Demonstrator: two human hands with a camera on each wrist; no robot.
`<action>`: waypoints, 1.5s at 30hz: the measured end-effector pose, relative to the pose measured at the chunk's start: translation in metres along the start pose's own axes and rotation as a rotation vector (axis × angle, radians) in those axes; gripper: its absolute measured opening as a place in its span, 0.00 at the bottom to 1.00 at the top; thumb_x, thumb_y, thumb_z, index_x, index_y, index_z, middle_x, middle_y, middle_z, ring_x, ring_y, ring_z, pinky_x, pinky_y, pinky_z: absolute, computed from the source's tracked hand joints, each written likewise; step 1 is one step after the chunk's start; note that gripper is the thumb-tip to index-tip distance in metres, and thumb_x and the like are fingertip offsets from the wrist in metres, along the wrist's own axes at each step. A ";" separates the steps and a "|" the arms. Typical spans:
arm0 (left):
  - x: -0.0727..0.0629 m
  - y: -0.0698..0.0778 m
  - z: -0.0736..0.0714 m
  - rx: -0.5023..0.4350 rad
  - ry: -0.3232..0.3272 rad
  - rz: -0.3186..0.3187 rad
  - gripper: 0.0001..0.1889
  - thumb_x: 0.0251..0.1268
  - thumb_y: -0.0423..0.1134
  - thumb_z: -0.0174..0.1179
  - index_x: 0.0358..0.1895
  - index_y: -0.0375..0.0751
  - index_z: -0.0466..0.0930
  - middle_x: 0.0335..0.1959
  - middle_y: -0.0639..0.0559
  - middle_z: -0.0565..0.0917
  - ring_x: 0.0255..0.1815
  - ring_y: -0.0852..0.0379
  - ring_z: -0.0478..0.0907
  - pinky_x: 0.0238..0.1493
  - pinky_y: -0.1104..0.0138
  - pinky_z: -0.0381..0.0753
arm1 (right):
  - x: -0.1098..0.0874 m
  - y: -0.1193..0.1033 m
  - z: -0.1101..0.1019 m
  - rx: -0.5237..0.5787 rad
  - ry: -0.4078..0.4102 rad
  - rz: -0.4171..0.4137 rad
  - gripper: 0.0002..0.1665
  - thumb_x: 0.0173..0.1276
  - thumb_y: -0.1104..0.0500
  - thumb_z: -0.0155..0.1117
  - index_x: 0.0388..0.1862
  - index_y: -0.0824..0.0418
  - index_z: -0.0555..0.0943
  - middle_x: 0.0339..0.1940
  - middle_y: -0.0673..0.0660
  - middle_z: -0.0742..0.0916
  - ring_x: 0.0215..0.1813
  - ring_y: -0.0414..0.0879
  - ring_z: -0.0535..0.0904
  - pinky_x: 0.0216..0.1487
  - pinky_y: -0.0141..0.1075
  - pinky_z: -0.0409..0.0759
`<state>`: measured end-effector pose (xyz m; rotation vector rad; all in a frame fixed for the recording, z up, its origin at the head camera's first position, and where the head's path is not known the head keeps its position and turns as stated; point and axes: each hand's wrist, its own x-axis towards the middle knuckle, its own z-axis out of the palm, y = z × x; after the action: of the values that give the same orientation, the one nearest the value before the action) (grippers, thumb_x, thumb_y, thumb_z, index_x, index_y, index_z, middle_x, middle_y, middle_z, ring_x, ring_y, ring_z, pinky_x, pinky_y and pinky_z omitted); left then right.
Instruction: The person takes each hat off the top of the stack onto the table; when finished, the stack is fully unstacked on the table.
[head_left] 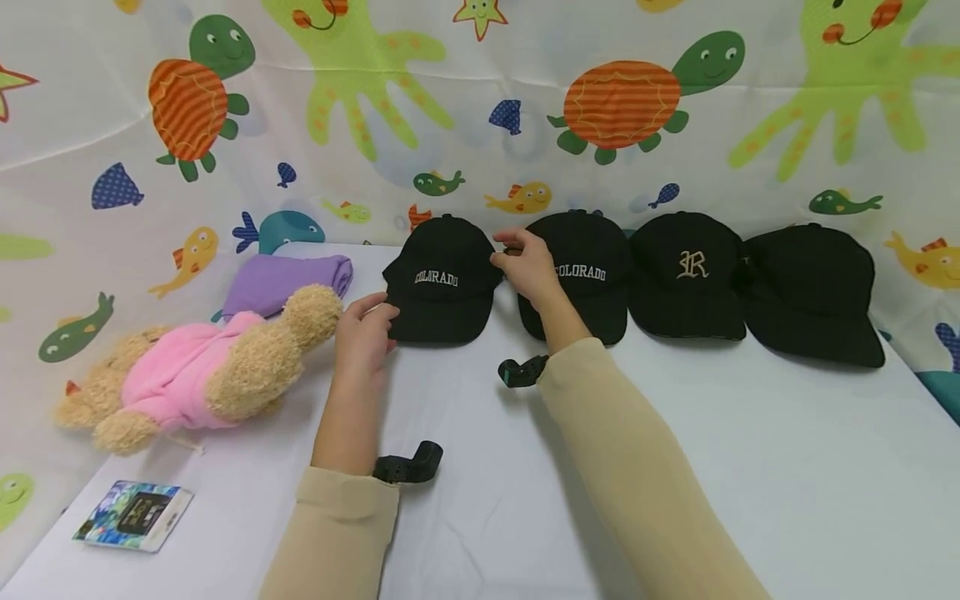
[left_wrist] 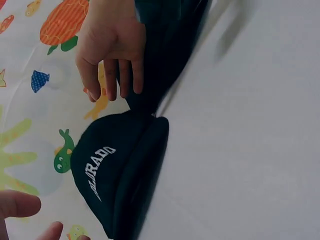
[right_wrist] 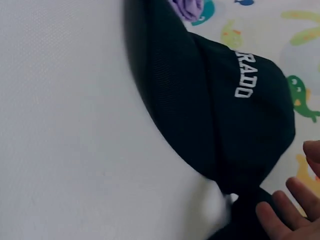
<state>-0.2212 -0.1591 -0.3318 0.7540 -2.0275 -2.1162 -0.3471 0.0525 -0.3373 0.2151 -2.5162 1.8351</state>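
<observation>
A black baseball cap [head_left: 442,308] with white COLORADO lettering sits on the table between my two hands. My left hand [head_left: 358,333] is at the cap's left side, fingertips close to the brim. On the other side my right hand [head_left: 531,268] reaches to the cap's right edge and partly covers a second black COLORADO cap [head_left: 588,304]. In the right wrist view the fingers [right_wrist: 287,212] are spread and hold nothing. The left wrist view shows the left fingers [left_wrist: 22,204] apart from the first cap.
To the right stand a black cap with a gold R [head_left: 686,304] and a plain black cap [head_left: 813,283]. A teddy bear in pink [head_left: 183,375] lies left, before a folded purple cloth [head_left: 277,282]. A colourful flat packet [head_left: 135,515] lies front left. A printed curtain [head_left: 480,75] hangs behind.
</observation>
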 end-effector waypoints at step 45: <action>0.018 -0.005 0.022 -0.012 0.026 -0.002 0.32 0.67 0.34 0.56 0.76 0.39 0.68 0.76 0.41 0.67 0.71 0.49 0.67 0.75 0.59 0.69 | 0.010 0.000 0.015 0.003 -0.069 0.028 0.37 0.76 0.57 0.61 0.82 0.55 0.64 0.83 0.55 0.66 0.85 0.52 0.57 0.83 0.45 0.60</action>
<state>-0.2452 -0.1459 -0.3417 0.7779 -1.9997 -2.1063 -0.3560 0.0369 -0.3406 0.2497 -2.5746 1.8737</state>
